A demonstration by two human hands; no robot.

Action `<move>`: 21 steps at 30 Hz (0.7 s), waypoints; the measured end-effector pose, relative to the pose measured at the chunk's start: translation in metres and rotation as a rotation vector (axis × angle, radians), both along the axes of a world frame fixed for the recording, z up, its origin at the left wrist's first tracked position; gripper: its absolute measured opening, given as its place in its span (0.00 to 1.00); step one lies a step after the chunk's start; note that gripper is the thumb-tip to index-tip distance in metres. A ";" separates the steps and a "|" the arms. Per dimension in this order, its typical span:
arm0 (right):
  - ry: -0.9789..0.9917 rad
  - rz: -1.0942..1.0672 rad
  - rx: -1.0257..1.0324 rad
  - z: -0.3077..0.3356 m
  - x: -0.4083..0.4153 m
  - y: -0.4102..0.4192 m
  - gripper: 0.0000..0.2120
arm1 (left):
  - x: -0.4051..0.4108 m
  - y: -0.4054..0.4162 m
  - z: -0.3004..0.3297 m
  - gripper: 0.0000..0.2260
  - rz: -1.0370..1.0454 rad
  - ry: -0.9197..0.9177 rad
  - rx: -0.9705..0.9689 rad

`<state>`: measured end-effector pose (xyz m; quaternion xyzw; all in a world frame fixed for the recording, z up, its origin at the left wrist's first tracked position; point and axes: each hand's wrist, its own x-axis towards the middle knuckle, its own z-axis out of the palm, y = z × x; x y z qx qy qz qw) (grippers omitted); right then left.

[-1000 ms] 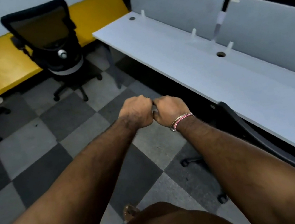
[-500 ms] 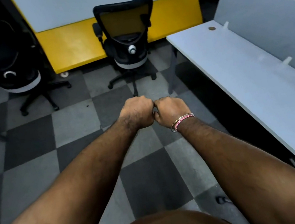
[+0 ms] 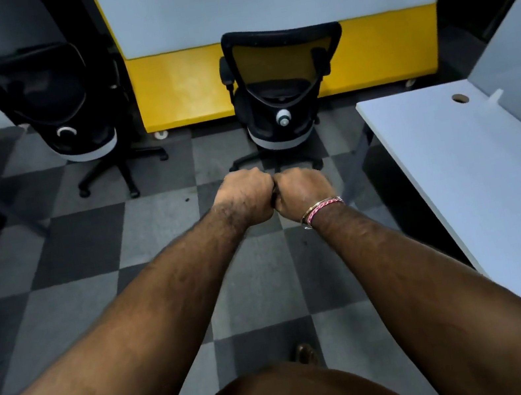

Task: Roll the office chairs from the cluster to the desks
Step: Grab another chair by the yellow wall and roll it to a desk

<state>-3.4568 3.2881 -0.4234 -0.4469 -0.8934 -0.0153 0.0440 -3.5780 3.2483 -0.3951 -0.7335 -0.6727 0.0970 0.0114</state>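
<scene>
The left hand point(image 3: 245, 196) and right hand point(image 3: 303, 191) are curled into fists, pressed together, holding no chair, so I think the person is between chairs and must next walk to the black office chair point(image 3: 280, 103) at upper middle.

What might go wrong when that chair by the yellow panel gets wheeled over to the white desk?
Likely snags:
1. The black mesh-backed office chair stands close to the white desk, whose dark leg juts near the chair's wheels and may catch them.
2. Both fists, left hand and right hand, press together and grip no chair, so reaching comes first.
</scene>
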 end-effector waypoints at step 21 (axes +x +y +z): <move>0.046 -0.048 -0.005 -0.035 -0.031 0.379 0.09 | -0.036 0.384 -0.034 0.06 -0.024 -0.048 -0.035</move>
